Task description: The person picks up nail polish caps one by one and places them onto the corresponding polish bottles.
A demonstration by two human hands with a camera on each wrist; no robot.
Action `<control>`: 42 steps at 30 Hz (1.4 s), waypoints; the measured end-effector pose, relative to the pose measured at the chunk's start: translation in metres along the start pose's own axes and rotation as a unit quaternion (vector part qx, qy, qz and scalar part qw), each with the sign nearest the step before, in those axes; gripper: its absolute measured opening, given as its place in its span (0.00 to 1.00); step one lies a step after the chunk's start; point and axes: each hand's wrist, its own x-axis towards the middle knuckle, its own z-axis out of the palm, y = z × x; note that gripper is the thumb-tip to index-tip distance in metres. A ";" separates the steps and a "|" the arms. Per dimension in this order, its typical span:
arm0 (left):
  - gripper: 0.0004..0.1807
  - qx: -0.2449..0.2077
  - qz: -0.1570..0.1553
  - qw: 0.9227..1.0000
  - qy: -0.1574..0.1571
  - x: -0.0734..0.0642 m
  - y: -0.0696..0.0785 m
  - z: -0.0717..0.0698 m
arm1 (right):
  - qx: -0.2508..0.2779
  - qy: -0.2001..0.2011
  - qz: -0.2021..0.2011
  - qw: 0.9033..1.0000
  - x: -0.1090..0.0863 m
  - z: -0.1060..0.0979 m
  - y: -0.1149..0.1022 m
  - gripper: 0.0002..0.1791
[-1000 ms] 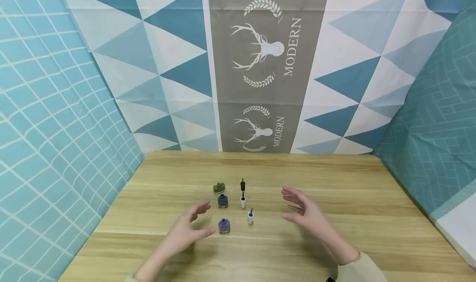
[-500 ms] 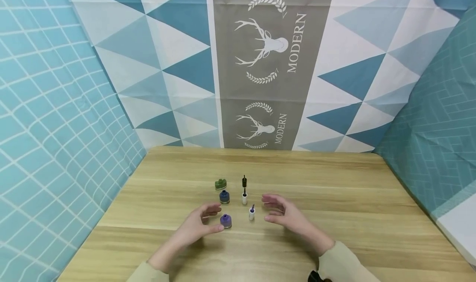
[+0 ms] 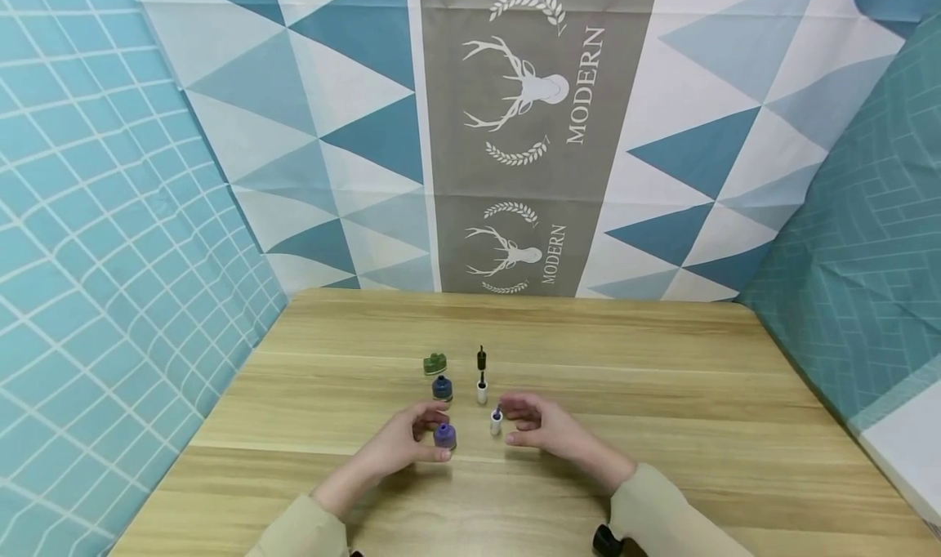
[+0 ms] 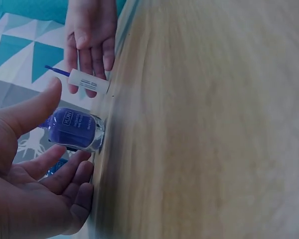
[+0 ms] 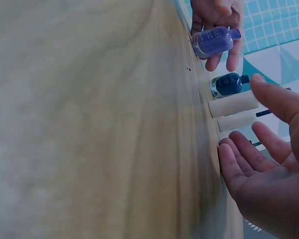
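Observation:
My left hand curves around the open purple nail polish bottle, thumb on the near side and fingers on the far side. In the left wrist view, a gap shows between the thumb and the bottle's label. A white nail polish cap stands upright with its purple brush pointing up. Just to its right is my right hand, thumb and fingers spread apart around it. The right wrist view shows that white cap beyond the thumb tip, with nothing pinched.
Behind the purple bottle stand a dark blue bottle and a green bottle. A second white cap and a black cap, brushes up, stand to their right. The wooden table meets patterned cloth at the back.
Both hands have moved inward: the left to the purple bottle, the right leftward to the nearest white cap. Bottles and caps keep their places on the table; the view has shifted slightly.

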 end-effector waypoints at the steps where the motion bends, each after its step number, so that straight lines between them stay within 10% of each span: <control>1: 0.41 0.002 0.001 1.000 -0.001 0.001 0.000 0.000 | -0.007 -0.001 0.001 1.000 0.001 0.000 -0.001 0.33; 27: 0.17 0.035 0.019 0.996 0.075 0.001 -0.004 0.014 | -0.104 -0.008 -0.012 0.994 0.019 0.001 -0.005 0.13; 42: 0.15 0.031 0.023 0.998 0.058 0.000 -0.003 0.013 | -0.104 -0.001 -0.001 0.995 0.017 -0.001 -0.008 0.12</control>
